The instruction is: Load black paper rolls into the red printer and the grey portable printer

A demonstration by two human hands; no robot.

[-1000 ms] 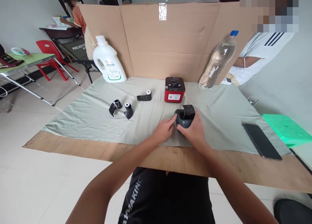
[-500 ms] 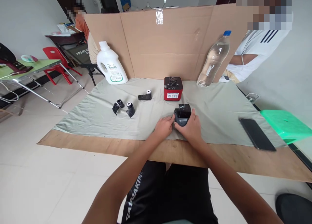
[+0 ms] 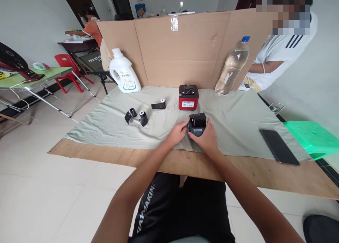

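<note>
A small black printer [image 3: 197, 125] with a dark strip over its top sits on the grey-green cloth [image 3: 238, 119] near the front edge. My right hand [image 3: 205, 139] is wrapped round its right and front side. My left hand [image 3: 178, 132] presses against its left side with curled fingers. A red and black printer [image 3: 188, 97] stands just behind it. To the left lie three small rolls wrapped in black: one [image 3: 130, 115], a second [image 3: 143, 118] and a third [image 3: 159, 104] farther back.
A cardboard screen [image 3: 185, 49] stands along the back. A white detergent jug [image 3: 124, 76] is at back left, a clear water bottle [image 3: 232, 67] leans at back right. A black phone [image 3: 279, 150] lies right, by a green stool [image 3: 312, 137]. Two people sit beyond.
My hands stay on the black printer. My left fingers have curled a little tighter against its side. The view has tilted slightly, shifting everything in the picture.
</note>
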